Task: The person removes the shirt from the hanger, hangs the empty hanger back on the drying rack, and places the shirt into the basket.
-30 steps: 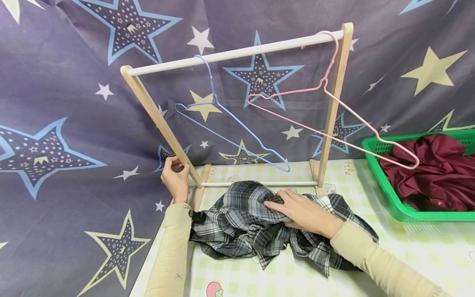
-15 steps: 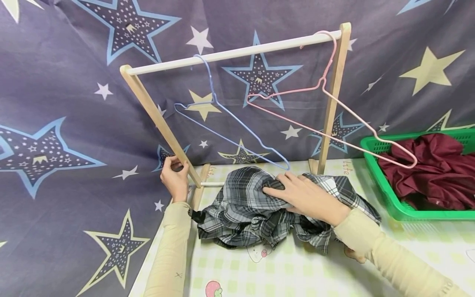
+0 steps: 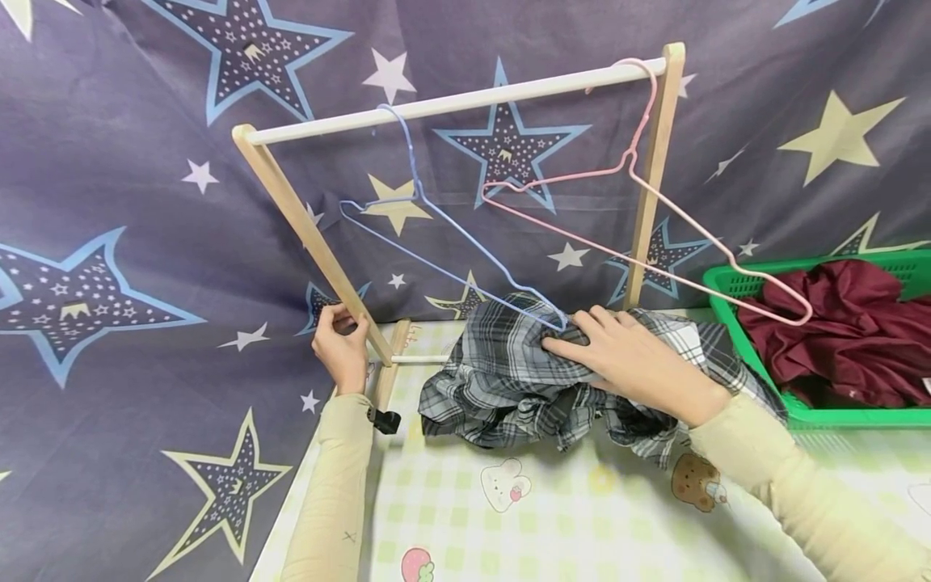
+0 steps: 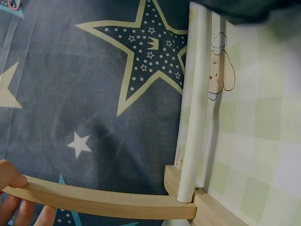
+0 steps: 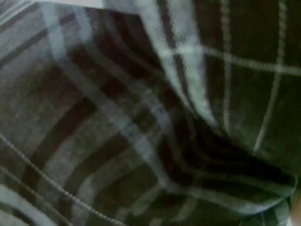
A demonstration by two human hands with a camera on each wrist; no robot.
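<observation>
My left hand (image 3: 340, 349) holds the rack's left wooden post (image 3: 301, 226) low down, thumb and fingers around it. In the left wrist view, my thumb and fingers lie on either side of that post (image 4: 103, 200). My right hand (image 3: 633, 364) grips a bunched grey-and-black plaid shirt (image 3: 509, 380), raised off the table with its folds hanging; the fingertips are partly hidden in the cloth. A blue hanger (image 3: 413, 162) hangs from the rack's bar, its lower right end in front of the shirt near my right hand. Only plaid fabric (image 5: 117, 117) fills most of the right wrist view.
A pink hanger (image 3: 629, 158) hangs from the right end of the white bar (image 3: 473, 99). On the right, a green basket (image 3: 858, 417) holds maroon cloth (image 3: 836, 339). A star-print curtain (image 3: 145, 388) stands behind the checked tablecloth (image 3: 567, 517).
My right hand has lifted the plaid shirt off the table and carried it up and to the right, behind the blue hanger's lower end. The left hand stays on the post.
</observation>
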